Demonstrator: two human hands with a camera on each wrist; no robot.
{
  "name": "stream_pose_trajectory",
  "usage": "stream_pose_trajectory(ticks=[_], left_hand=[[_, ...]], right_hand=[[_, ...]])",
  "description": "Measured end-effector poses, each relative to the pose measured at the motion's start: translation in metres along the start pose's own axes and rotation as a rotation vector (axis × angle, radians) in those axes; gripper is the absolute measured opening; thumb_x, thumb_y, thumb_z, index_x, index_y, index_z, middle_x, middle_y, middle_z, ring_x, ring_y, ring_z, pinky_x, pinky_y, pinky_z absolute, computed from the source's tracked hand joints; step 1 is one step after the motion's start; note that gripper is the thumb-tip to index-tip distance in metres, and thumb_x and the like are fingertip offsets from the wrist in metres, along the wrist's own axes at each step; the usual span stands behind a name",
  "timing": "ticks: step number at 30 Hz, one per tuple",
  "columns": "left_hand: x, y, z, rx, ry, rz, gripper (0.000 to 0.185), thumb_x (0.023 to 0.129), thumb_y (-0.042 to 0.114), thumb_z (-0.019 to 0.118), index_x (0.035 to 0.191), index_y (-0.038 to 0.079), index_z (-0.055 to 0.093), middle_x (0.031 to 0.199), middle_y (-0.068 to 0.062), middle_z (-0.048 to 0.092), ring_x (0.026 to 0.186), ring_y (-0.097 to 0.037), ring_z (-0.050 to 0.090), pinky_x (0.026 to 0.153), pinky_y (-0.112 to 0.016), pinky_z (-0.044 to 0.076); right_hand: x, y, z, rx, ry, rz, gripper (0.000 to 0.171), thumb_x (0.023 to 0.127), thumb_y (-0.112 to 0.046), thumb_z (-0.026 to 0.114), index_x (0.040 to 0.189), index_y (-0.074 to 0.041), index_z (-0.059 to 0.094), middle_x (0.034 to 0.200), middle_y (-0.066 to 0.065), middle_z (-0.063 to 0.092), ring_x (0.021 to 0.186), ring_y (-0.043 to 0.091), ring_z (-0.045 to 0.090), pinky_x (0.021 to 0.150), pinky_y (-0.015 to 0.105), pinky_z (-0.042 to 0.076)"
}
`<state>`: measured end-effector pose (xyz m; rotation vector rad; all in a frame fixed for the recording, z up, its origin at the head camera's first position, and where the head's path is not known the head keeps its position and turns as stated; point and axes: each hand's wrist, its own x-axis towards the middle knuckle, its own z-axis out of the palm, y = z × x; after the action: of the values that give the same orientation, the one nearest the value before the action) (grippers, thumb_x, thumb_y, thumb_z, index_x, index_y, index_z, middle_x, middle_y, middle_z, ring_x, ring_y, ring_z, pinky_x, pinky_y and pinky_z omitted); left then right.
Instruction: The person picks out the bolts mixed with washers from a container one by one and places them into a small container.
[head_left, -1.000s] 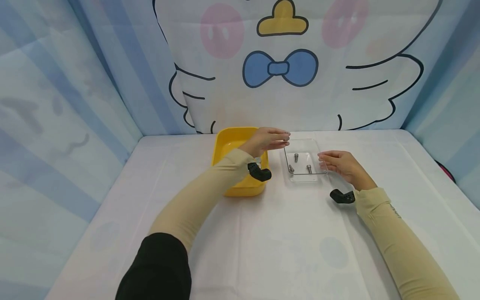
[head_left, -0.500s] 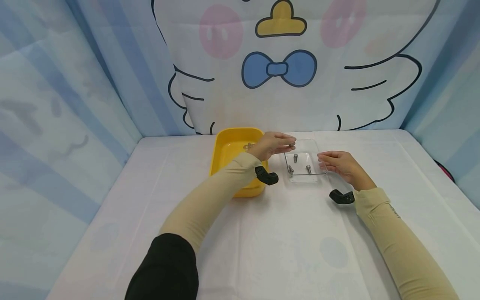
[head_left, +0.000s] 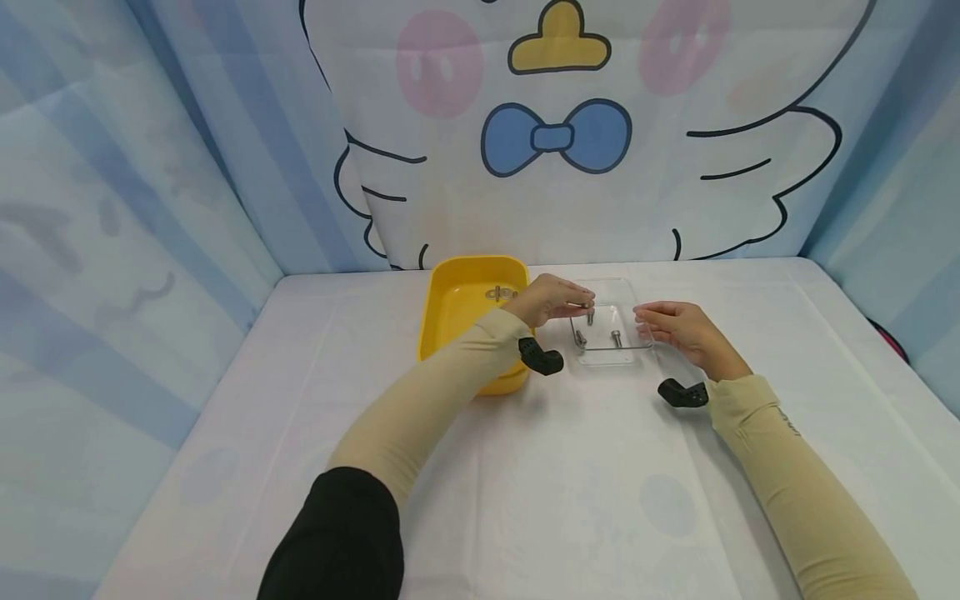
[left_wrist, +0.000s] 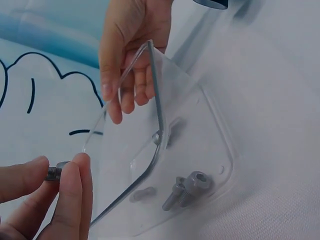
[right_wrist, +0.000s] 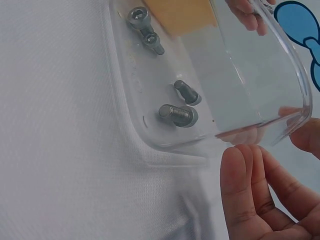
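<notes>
Head view: the left hand (head_left: pixel 551 300) is hovering at the left side of a clear box (head_left: pixel 611 349), thumb and fingertips pinching one screw (left_wrist: pixel 52 173), as the left wrist view is showing. Whether that screw is hanging inside the rim, I cannot tell. The right hand (head_left: pixel 682 333) is gripping the box at its right side. The box is standing on the counter (head_left: pixel 562 500), just to the right of a yellow tray (head_left: pixel 450 304).

Progress, judged from how things are lying: work is looking partway along. Done: several loose screws (right_wrist: pixel 178 115) are lying on the box floor; reflections in the clear walls are making an exact count unsure. Under way: the pinched screw is not yet resting with them. Possibly remaining: small metal pieces (head_left: pixel 498 292) are lying in the far part of the tray, too small to identify. The left sleeve (head_left: pixel 435 400) is covering some of the tray, so more pieces may be hiding there.
</notes>
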<state>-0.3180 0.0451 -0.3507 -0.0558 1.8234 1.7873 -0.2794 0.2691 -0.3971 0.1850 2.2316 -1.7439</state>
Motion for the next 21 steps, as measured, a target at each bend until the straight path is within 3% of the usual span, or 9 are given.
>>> stream_pose_trajectory(ticks=[5, 9, 15, 17, 21], left_hand=[[0.0008, -0.0042, 0.0013, 0.063, -0.011, 0.017, 0.025, 0.085, -0.005, 0.063, 0.109, -0.01, 0.065, 0.116, -0.023, 0.064, 0.1, -0.03, 0.067, 0.098, -0.036, 0.051], [-0.0002, -0.0057, 0.0019, 0.129, -0.007, 0.027, 0.024, 0.086, -0.003, 0.062, 0.109, -0.01, 0.065, 0.115, -0.023, 0.064, 0.079, -0.021, 0.068, 0.096, -0.035, 0.051], [-0.0018, -0.0068, 0.0009, 0.15, -0.001, 0.027, 0.025, 0.088, 0.0, 0.061, 0.111, -0.01, 0.064, 0.116, -0.026, 0.063, 0.064, -0.013, 0.062, 0.1, -0.037, 0.049], [-0.0021, -0.0076, 0.0006, 0.143, 0.001, 0.029, 0.025, 0.088, 0.0, 0.061, 0.111, -0.011, 0.063, 0.116, -0.026, 0.063, 0.07, -0.02, 0.066, 0.101, -0.039, 0.048], [-0.0015, -0.0078, -0.0027, 0.146, -0.004, 0.028, 0.029, 0.091, 0.004, 0.059, 0.117, -0.009, 0.06, 0.118, -0.025, 0.062, 0.097, -0.03, 0.067, 0.098, -0.037, 0.05]], right_hand=[[0.0003, 0.0, 0.0, -0.001, 0.007, 0.003, 0.055, 0.093, -0.027, 0.059, 0.134, 0.004, 0.04, 0.082, -0.024, 0.058, 0.078, -0.007, 0.059, 0.075, 0.009, 0.052], [-0.0001, -0.0006, 0.0011, -0.006, 0.005, 0.0, 0.059, 0.093, -0.027, 0.059, 0.136, 0.006, 0.037, 0.082, -0.025, 0.058, 0.078, -0.007, 0.059, 0.075, 0.009, 0.052], [-0.0006, -0.0009, 0.0014, 0.0, 0.002, -0.001, 0.057, 0.093, -0.026, 0.059, 0.135, 0.007, 0.038, 0.081, -0.025, 0.058, 0.078, -0.006, 0.058, 0.075, 0.008, 0.052], [-0.0004, -0.0005, 0.001, -0.002, 0.001, 0.0, 0.057, 0.093, -0.027, 0.059, 0.134, 0.006, 0.038, 0.081, -0.025, 0.058, 0.078, -0.006, 0.058, 0.075, 0.008, 0.052], [-0.0005, 0.0001, 0.0009, 0.001, 0.002, 0.004, 0.056, 0.093, -0.027, 0.059, 0.134, 0.005, 0.039, 0.081, -0.025, 0.059, 0.077, -0.006, 0.059, 0.075, 0.009, 0.052]])
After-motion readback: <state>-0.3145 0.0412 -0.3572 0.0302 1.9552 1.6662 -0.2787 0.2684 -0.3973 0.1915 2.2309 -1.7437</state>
